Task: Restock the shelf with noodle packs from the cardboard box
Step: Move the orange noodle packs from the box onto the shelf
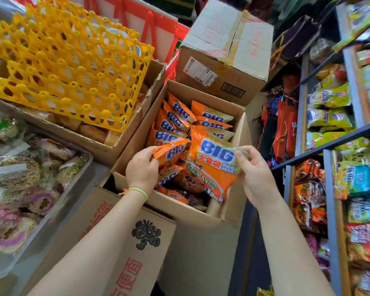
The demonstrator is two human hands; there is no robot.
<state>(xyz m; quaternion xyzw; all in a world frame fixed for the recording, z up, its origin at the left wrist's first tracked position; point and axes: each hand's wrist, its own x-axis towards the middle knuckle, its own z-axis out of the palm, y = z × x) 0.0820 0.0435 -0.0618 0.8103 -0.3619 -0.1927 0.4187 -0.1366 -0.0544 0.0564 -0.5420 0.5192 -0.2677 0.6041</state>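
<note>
An open cardboard box (135, 133) in the centre holds several orange noodle packs (201, 118) marked "BIG". My left hand (142, 169), with a green band at the wrist, grips the top edge of one orange pack (171, 149) inside the box. My right hand (254, 174) holds another orange pack (214, 165) by its right edge, lifted just above the box's near right corner. The metal shelf (329, 146) stands to the right, filled with green, orange and red packs.
A sealed cardboard box (222, 52) stands behind the open one. At the left, yellow egg trays (68, 60) lie on another box. A clear bin (81, 167) of wrapped snacks sits at the near left. A printed carton (115, 231) is below my arms.
</note>
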